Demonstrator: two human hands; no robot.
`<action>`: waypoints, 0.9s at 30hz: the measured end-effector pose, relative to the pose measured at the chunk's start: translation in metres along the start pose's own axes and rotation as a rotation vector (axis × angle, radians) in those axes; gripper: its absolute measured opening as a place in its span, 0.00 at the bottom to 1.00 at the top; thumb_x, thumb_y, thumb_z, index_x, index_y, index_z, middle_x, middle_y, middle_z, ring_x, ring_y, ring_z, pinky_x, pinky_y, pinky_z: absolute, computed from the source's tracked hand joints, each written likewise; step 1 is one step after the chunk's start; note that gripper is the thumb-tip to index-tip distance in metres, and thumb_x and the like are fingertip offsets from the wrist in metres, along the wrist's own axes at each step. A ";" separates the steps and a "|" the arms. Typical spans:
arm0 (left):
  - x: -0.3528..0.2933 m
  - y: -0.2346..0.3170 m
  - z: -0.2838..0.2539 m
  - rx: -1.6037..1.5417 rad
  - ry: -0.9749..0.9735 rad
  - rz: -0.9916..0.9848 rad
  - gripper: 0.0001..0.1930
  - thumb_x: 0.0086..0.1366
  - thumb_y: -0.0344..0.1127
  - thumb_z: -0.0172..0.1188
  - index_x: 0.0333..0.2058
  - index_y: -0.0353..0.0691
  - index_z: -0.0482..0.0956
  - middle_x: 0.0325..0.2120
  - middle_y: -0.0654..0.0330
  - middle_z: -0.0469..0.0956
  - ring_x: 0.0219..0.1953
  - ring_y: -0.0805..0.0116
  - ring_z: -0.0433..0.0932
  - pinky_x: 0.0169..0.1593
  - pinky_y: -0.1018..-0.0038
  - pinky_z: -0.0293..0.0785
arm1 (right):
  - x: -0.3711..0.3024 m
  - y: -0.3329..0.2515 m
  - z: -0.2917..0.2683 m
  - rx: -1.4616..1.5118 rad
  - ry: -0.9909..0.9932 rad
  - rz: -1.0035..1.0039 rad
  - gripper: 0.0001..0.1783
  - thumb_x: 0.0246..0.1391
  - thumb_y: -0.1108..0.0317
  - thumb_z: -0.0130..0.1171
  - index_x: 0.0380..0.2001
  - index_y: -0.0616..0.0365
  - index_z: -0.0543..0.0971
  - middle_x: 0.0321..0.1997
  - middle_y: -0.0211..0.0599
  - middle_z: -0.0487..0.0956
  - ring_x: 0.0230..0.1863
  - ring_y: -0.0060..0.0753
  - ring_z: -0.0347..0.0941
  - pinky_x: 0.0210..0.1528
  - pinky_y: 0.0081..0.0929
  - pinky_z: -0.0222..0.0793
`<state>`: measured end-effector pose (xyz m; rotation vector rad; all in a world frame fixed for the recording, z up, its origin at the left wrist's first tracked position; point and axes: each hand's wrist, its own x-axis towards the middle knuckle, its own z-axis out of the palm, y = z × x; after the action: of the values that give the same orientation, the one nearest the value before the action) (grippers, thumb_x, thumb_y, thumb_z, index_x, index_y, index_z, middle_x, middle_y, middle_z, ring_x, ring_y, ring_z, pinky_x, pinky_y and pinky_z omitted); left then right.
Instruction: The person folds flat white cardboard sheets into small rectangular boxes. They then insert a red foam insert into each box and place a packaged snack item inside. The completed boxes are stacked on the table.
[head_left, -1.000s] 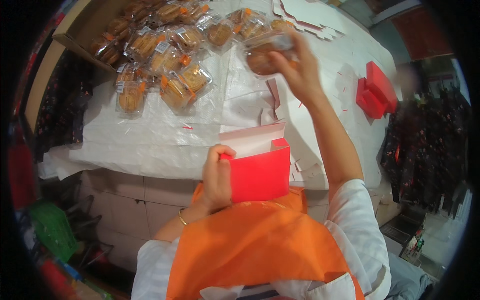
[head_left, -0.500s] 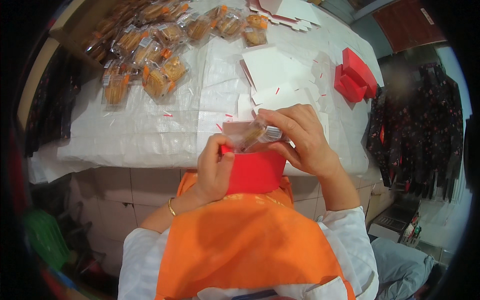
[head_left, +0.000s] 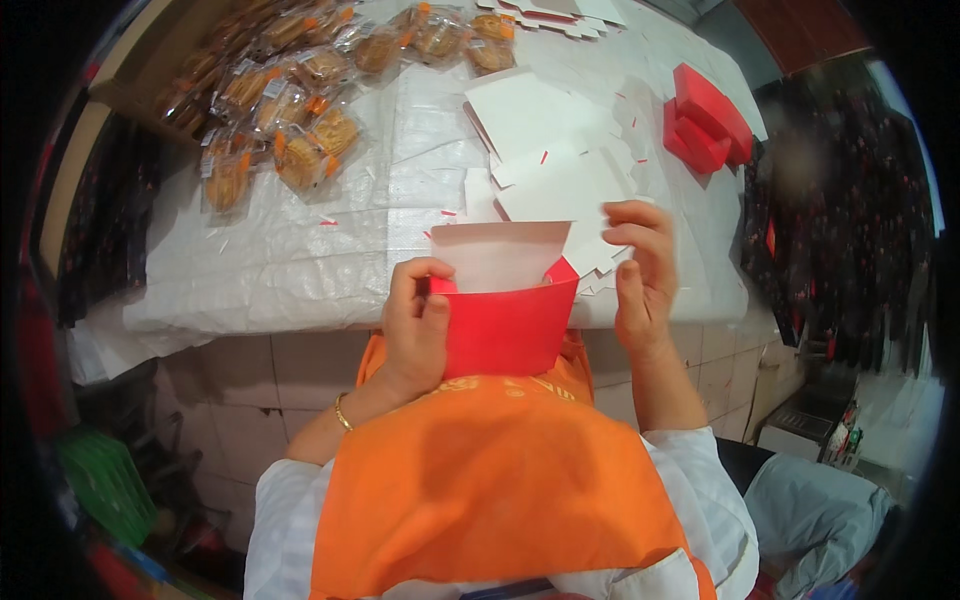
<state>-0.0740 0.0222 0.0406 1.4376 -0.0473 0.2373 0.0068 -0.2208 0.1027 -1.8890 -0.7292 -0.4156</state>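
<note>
My left hand (head_left: 418,322) grips the left side of a red cardboard box (head_left: 510,325), held upright against the table's front edge. The box's pale lid flap (head_left: 500,245) stands raised at the back, so its top is uncovered. The front wall hides most of what lies inside. To the right of the box, my right hand (head_left: 645,270) is in the air with fingers apart and nothing in it. Flat white box blanks (head_left: 565,180) lie in a loose stack just beyond both hands.
Many wrapped round pastries (head_left: 300,155) are heaped at the far left beside a cardboard carton (head_left: 150,65). Several red boxes (head_left: 705,120) sit at the right. More flat blanks (head_left: 560,15) lie at the back. Small red paper scraps are scattered over the white-covered table (head_left: 270,270).
The wrapped pastry that my right hand held over the box has gone down out of its grasp into the box. The right hand has opened and moved off to the right.
</note>
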 end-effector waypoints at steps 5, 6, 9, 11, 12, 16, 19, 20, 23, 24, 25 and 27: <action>0.007 -0.011 -0.007 0.027 -0.081 0.156 0.18 0.75 0.48 0.48 0.42 0.36 0.71 0.36 0.59 0.70 0.35 0.72 0.68 0.41 0.76 0.66 | -0.051 0.015 0.018 0.505 -0.152 0.483 0.18 0.69 0.57 0.46 0.47 0.62 0.74 0.55 0.41 0.70 0.53 0.31 0.70 0.55 0.31 0.66; 0.011 -0.008 -0.008 0.075 -0.100 0.179 0.18 0.75 0.47 0.47 0.40 0.36 0.72 0.36 0.57 0.71 0.35 0.70 0.69 0.42 0.75 0.66 | -0.055 0.020 0.016 0.481 -0.188 0.429 0.17 0.68 0.58 0.46 0.47 0.62 0.74 0.53 0.40 0.71 0.52 0.31 0.71 0.54 0.30 0.67; 0.017 -0.003 -0.011 0.185 -0.152 0.254 0.14 0.74 0.41 0.48 0.36 0.36 0.73 0.37 0.53 0.71 0.35 0.66 0.70 0.42 0.74 0.68 | -0.061 0.028 0.015 0.357 -0.210 0.344 0.15 0.66 0.64 0.46 0.47 0.62 0.73 0.48 0.37 0.73 0.49 0.28 0.71 0.53 0.28 0.67; 0.023 0.003 -0.013 0.254 -0.132 0.287 0.12 0.73 0.37 0.48 0.34 0.35 0.73 0.38 0.53 0.73 0.36 0.66 0.71 0.41 0.74 0.68 | -0.057 0.018 0.023 0.390 -0.079 0.397 0.14 0.64 0.67 0.45 0.47 0.62 0.74 0.44 0.35 0.74 0.46 0.27 0.71 0.52 0.27 0.67; 0.024 0.004 -0.013 0.287 -0.120 0.304 0.11 0.73 0.35 0.48 0.34 0.35 0.73 0.38 0.52 0.73 0.36 0.66 0.71 0.41 0.73 0.69 | -0.047 -0.002 0.034 0.471 0.047 0.465 0.14 0.62 0.69 0.45 0.47 0.62 0.74 0.43 0.35 0.74 0.45 0.28 0.71 0.52 0.26 0.67; 0.021 0.014 -0.010 0.149 -0.124 0.159 0.05 0.70 0.29 0.52 0.34 0.34 0.74 0.40 0.50 0.76 0.34 0.67 0.74 0.40 0.75 0.71 | -0.032 -0.021 0.021 0.462 -0.027 0.565 0.17 0.59 0.73 0.45 0.49 0.62 0.75 0.43 0.38 0.75 0.43 0.33 0.72 0.52 0.28 0.67; 0.017 0.025 -0.003 0.058 -0.073 0.082 0.06 0.70 0.28 0.51 0.35 0.34 0.75 0.42 0.51 0.78 0.37 0.68 0.78 0.42 0.74 0.74 | -0.032 -0.012 0.002 0.235 -0.262 0.518 0.19 0.58 0.73 0.45 0.52 0.61 0.75 0.46 0.42 0.77 0.45 0.38 0.74 0.53 0.31 0.68; 0.016 0.027 -0.003 0.072 -0.089 0.063 0.08 0.72 0.29 0.49 0.36 0.33 0.76 0.44 0.52 0.78 0.39 0.69 0.78 0.44 0.73 0.75 | -0.033 -0.008 0.000 0.202 -0.276 0.434 0.19 0.58 0.72 0.46 0.52 0.61 0.75 0.47 0.43 0.77 0.46 0.39 0.74 0.53 0.31 0.69; 0.021 0.038 -0.013 0.263 -0.213 0.088 0.12 0.74 0.32 0.48 0.40 0.32 0.78 0.43 0.52 0.81 0.42 0.67 0.81 0.46 0.71 0.77 | -0.038 -0.003 0.000 0.131 -0.271 0.245 0.18 0.60 0.69 0.48 0.51 0.61 0.76 0.49 0.44 0.78 0.49 0.41 0.76 0.54 0.33 0.70; 0.023 0.041 -0.016 0.350 -0.268 0.111 0.13 0.74 0.33 0.48 0.42 0.32 0.79 0.42 0.51 0.82 0.42 0.65 0.82 0.45 0.70 0.77 | -0.038 -0.006 0.002 0.126 -0.242 0.224 0.17 0.60 0.68 0.49 0.51 0.61 0.77 0.49 0.45 0.78 0.49 0.42 0.76 0.54 0.33 0.70; 0.025 0.041 -0.017 0.390 -0.292 0.190 0.13 0.74 0.34 0.49 0.43 0.32 0.80 0.41 0.50 0.83 0.42 0.64 0.82 0.46 0.70 0.77 | -0.039 -0.008 0.004 0.121 -0.211 0.204 0.17 0.61 0.68 0.49 0.50 0.61 0.77 0.49 0.45 0.79 0.49 0.43 0.76 0.54 0.33 0.71; 0.031 0.041 -0.017 0.464 -0.338 0.350 0.14 0.73 0.34 0.50 0.46 0.32 0.81 0.40 0.49 0.84 0.42 0.61 0.83 0.47 0.71 0.77 | -0.043 -0.008 0.005 0.131 -0.174 0.198 0.16 0.61 0.68 0.51 0.48 0.62 0.79 0.48 0.46 0.79 0.48 0.44 0.77 0.53 0.32 0.71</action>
<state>-0.0538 0.0481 0.0835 1.9175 -0.5535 0.3010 -0.0306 -0.2268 0.0812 -1.8670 -0.6584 -0.0776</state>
